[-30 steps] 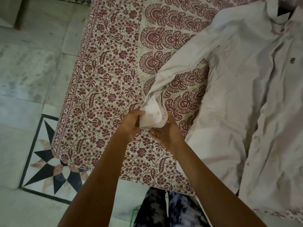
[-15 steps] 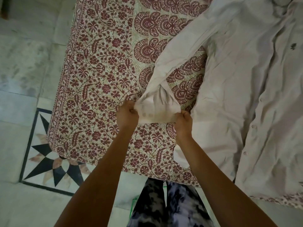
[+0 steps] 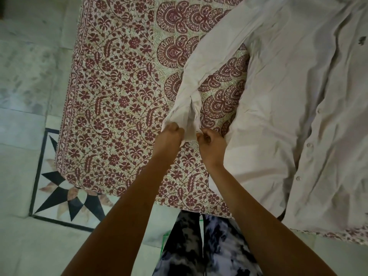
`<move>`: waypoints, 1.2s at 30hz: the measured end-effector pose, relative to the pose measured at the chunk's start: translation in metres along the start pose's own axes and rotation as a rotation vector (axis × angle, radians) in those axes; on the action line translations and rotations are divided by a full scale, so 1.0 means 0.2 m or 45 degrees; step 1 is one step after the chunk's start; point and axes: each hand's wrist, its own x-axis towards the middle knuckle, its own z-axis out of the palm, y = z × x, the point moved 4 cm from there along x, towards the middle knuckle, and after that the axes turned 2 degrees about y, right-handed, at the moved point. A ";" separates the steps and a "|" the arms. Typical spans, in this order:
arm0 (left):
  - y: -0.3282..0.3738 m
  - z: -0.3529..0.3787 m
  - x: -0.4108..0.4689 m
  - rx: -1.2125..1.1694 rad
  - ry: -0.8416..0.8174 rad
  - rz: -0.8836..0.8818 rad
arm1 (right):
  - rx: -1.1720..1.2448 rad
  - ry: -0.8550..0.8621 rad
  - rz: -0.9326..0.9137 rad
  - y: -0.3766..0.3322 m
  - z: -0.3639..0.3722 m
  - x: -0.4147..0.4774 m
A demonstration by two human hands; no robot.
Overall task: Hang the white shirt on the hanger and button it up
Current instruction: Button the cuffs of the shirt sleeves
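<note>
A white shirt (image 3: 294,100) lies spread on the bed at the right, its front placket with a row of buttons (image 3: 309,145) facing up. One long sleeve (image 3: 211,62) runs down and left from the shoulder to its cuff (image 3: 189,124). My left hand (image 3: 169,140) grips the left edge of the cuff. Fingers of my right hand (image 3: 211,144) pinch the cuff's right edge. The cuff's slit gapes between the two hands. No hanger is in view.
The bed is covered with a maroon floral printed sheet (image 3: 119,96) whose near edge runs just in front of my legs (image 3: 199,246). A pale marble floor (image 3: 23,86) with a black star inlay (image 3: 65,200) lies to the left.
My hands have drawn closer together on the cuff, which was stretched wide half a second ago and is now narrower. A second ago the cuff was bunched between them.
</note>
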 end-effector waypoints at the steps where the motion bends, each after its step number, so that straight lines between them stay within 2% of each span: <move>1: 0.00 0.00 -0.01 0.052 -0.001 0.057 | -0.015 0.011 -0.045 -0.01 -0.01 0.00; 5: 0.00 -0.02 0.01 0.001 0.018 0.090 | 0.002 0.048 -0.189 -0.02 -0.04 -0.01; 7: -0.02 -0.03 0.02 -0.217 0.040 -0.023 | -0.002 0.014 -0.232 -0.02 -0.04 -0.01; 10: -0.03 -0.06 0.03 -0.638 0.189 -0.249 | -0.016 -0.005 -0.232 -0.02 -0.04 -0.01; 12: -0.01 -0.08 0.03 -0.727 0.238 -0.268 | -0.009 -0.012 -0.205 -0.02 -0.03 -0.02; 18: 0.02 -0.10 0.00 -0.795 0.280 -0.343 | 0.024 -0.039 -0.132 -0.01 0.01 -0.03; 22: 0.05 -0.07 -0.01 -0.705 0.239 -0.325 | 0.087 -0.063 -0.099 0.00 0.03 -0.04; 32: 0.05 -0.07 -0.03 -0.886 0.285 -0.346 | 0.135 -0.174 -0.096 0.00 0.04 -0.01; 36: 0.05 -0.06 -0.03 -0.837 0.290 -0.326 | 0.242 -0.245 0.025 0.01 0.03 -0.03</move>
